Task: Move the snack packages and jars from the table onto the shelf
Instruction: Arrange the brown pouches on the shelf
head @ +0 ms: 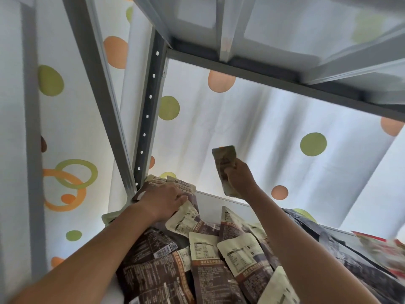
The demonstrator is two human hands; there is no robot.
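While the right hand (238, 176) pinches one upright packet (224, 167) above the shelf (219, 197), its grip curled round the lower half, it should probably set it down toward twelve o'clock, behind the heap of packets (208, 255). The left hand (163, 201) presses loosely curled fingers on packets (173, 185) at ten o'clock by the metal post (149, 110). A dotted curtain (252, 132) hangs behind.

Brown-and-cream snack packets (210, 255) heaped flat on shelf (219, 197), one packet (224, 170) raised, seemingly upright

White curtain (252, 132) with green and orange dots, backlit by daylight, grey metal upright (149, 110)
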